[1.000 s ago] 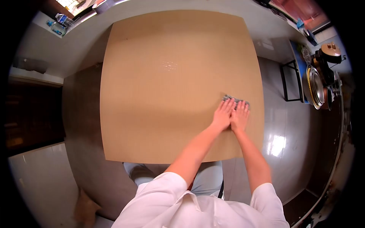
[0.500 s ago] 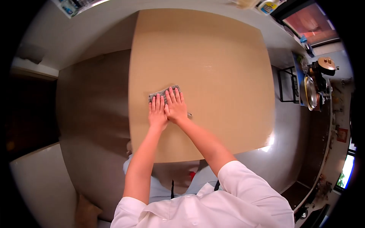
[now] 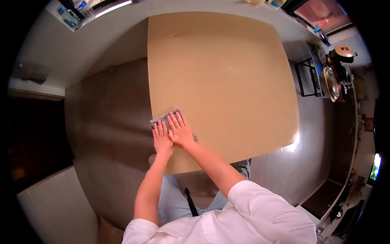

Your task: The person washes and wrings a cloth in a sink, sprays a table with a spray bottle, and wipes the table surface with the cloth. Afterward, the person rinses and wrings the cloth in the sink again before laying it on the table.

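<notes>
A folded grey cloth (image 3: 165, 118) lies at the left edge of the tan tabletop (image 3: 227, 93). My left hand (image 3: 162, 140) rests flat on its lower left part, fingers stretched out. Beside it, my right hand (image 3: 180, 131) presses flat on the cloth's right part, its fingers also straight. The two hands touch along the thumb side. Much of the cloth is covered by my fingers. A small grey bit, perhaps a corner of the cloth, shows just right of my right wrist.
Wet-looking streaks shine on the tabletop's far middle. A black-framed rack (image 3: 309, 77) stands to the right, near pots and a metal pan (image 3: 332, 83). Bottles (image 3: 69, 17) sit on a ledge at the upper left. My legs are under the near table edge.
Both hands and the cloth have slid across the tabletop toward its left edge and closer to me. The head view has shifted slightly.
</notes>
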`<state>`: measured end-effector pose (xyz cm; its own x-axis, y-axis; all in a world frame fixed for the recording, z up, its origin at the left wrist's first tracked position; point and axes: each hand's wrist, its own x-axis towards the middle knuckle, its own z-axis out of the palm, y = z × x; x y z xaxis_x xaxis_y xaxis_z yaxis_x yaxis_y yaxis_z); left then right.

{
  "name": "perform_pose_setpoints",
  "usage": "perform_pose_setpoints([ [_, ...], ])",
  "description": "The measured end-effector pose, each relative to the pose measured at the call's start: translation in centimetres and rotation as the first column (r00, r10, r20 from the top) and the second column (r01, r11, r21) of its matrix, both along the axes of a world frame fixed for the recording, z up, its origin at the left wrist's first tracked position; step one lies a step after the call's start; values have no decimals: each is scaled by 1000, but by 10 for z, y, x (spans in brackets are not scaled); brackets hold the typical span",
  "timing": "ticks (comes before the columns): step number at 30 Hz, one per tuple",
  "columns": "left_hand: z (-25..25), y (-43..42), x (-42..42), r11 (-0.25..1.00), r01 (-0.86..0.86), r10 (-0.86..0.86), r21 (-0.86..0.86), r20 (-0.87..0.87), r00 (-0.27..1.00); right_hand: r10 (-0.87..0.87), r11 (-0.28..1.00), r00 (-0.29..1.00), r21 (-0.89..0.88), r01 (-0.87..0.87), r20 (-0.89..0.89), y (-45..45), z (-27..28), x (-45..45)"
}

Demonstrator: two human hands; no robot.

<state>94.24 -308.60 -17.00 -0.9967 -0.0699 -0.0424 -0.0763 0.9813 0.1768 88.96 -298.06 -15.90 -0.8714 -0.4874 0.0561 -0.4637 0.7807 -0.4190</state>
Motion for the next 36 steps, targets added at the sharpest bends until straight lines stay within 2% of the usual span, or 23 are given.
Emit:
perform_pose_setpoints([
  [5, -13, 95, 65, 997, 67, -66, 25, -27, 997, -13, 996, 996, 89, 5, 92, 104, 5, 66],
  [9, 0, 172, 81, 972, 138, -145, 188, 23, 989, -47, 988, 979, 154, 16, 199, 195, 13, 85],
  [12, 9, 221, 74, 937, 206, -227, 282, 46, 973, -107, 973, 980, 220, 69, 165, 248, 17, 93],
  [14, 19, 247, 69, 917, 234, -270, 324, 73, 960, -130, 976, 968, 202, 86, 215, 275, 23, 94],
  [15, 26, 256, 68, 919, 163, -199, 358, 65, 978, -142, 978, 958, 184, 97, 250, 286, 25, 96],
  [16, 31, 263, 67, 915, 92, -124, 392, 55, 991, -137, 984, 982, 135, 120, 130, 296, 27, 97],
  [17, 36, 268, 68, 915, 93, -126, 391, 58, 990, -140, 983, 981, 135, 122, 133, 305, 32, 101],
  [19, 37, 270, 72, 775, -250, 248, 580, 84, 965, -319, 928, 865, -56, 368, 387, 316, 37, 109],
  [20, 38, 268, 74, 743, -303, 344, 597, 47, 938, -363, 903, 849, -80, 423, 384, 317, 39, 115],
  [21, 42, 264, 78, 745, -308, 347, 592, 51, 937, -360, 904, 848, -81, 421, 390, 317, 43, 123],
  [23, 49, 253, 81, 465, -526, 347, 712, 400, 848, -243, 955, 886, -66, 291, 395, 315, 48, 132],
  [24, 48, 247, 83, 541, -551, 329, 635, 444, 834, -241, 955, 886, -67, 290, 396, 311, 50, 137],
  [25, 48, 245, 85, 541, -551, 330, 635, 443, 834, -244, 961, 867, -13, 277, 435, 306, 51, 142],
  [27, 48, 242, 87, 784, -464, 300, 413, 402, 865, -247, 965, 845, 39, 260, 474, 301, 48, 146],
  [28, 48, 240, 84, 783, -465, 302, 413, 400, 865, -283, 947, 856, -13, 320, 432, 299, 43, 146],
  [30, 44, 234, 79, 800, -479, 226, 360, 559, 798, -320, 925, 860, -67, 375, 397, 295, 40, 144],
  [31, 40, 234, 78, 801, -480, 226, 359, 560, 797, -415, 808, 690, -109, 579, 593, 295, 40, 138],
  [32, 38, 236, 79, 794, -451, 268, 408, 430, 862, -441, 647, 471, -93, 757, 764, 294, 42, 132],
  [33, 34, 237, 80, 790, -414, 307, 452, 293, 905, -444, 645, 467, -89, 759, 765, 297, 37, 130],
  [34, 31, 236, 79, 790, -412, 304, 453, 294, 906, -421, 644, 422, -63, 762, 803, 300, 31, 127],
  [36, 28, 234, 75, 436, -584, 270, 685, 520, 810, -396, 643, 374, -38, 765, 839, 301, 29, 128],
])
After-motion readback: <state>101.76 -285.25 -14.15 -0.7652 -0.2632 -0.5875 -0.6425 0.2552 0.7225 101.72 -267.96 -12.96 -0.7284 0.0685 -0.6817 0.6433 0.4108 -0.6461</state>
